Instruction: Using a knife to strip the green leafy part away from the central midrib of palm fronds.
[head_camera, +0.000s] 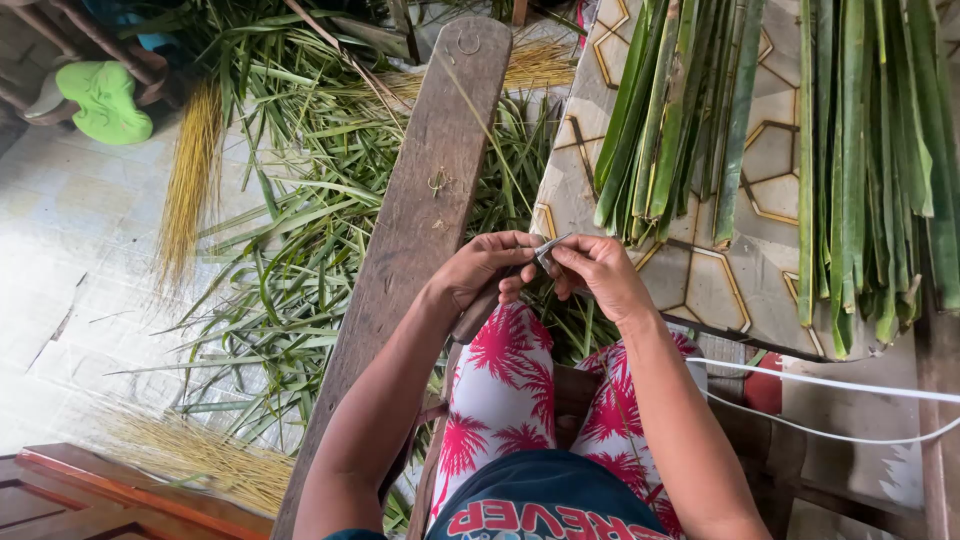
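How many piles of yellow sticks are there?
3: one yellow bundle upper left, one lower left by the plank, one at top. Leaves may hide more.

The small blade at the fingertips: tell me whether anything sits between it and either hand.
Nothing visible does. The left hand and right hand meet above the lap, both pinching the small blade directly. The wooden plank runs beneath the left hand, and the green leaf strips lie farther off on the patterned mat.
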